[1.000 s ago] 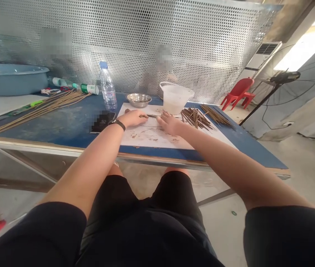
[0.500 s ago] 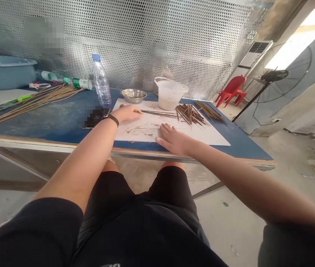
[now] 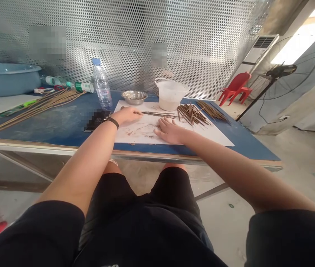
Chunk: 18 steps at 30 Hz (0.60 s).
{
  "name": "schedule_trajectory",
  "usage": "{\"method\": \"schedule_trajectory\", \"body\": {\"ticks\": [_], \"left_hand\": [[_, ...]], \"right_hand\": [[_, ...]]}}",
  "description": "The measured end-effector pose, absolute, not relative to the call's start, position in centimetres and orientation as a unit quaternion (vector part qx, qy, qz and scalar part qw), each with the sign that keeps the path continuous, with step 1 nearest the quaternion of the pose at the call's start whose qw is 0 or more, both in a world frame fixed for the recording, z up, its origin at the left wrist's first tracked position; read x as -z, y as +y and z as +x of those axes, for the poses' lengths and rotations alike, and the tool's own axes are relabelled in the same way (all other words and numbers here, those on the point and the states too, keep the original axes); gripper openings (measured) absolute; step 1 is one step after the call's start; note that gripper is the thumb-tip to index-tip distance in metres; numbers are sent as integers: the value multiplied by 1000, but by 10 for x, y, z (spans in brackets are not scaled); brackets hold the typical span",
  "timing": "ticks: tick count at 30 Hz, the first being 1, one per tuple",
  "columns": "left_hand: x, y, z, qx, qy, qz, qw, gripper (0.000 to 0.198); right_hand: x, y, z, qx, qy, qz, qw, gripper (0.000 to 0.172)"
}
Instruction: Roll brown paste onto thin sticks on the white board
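Head view: thin brown sticks point(image 3: 158, 114) lie across the white board point(image 3: 215, 138) on the desk point(image 3: 62, 115), before the bucket point(image 3: 171, 97); the left hand point(image 3: 129, 114) covers their left ends, whether gripping cannot be told. The right hand point(image 3: 170, 131) lies palm-down, fingers extended; its rightward sweep could scatter the adjoining stick pile point(image 3: 193, 113).

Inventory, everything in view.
Sticks: many, brown, centre-right
Canes: several, tan, table left
Sheet: 1, white, table centre
Table: 1, blue, centre
Bucket: 1, whitish, sheet's back
Bowl: 1, silver, beside bucket
Upright bottle: 1, clear, behind phone
Lying bottles: some, green-white, left
Phone: 1, black, left
Basin: 1, blue, far left
Screen: 1, silver, behind table
Fan: 1, dark, right
Chairs: count unclear, red, right
Left hand: 1, bare, at sticks
Right hand: 1, bare, on sheet
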<state>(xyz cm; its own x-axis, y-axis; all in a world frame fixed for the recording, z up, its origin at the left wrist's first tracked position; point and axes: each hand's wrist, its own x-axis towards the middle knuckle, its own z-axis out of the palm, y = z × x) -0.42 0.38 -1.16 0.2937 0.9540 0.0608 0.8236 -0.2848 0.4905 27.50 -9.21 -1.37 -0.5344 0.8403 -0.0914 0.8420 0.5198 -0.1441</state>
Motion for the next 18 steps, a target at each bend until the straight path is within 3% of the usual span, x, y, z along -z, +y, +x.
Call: {"method": "schedule_trajectory", "body": {"ticks": [9,18], "left_hand": [[11,7,-8,-170,564,780,210,54],[15,10,-7,-183,551,790,195,47]], "right_hand": [[1,-181,295,126,882,453,8,128],[10,-99,259,93,871,482,7,127]]}}
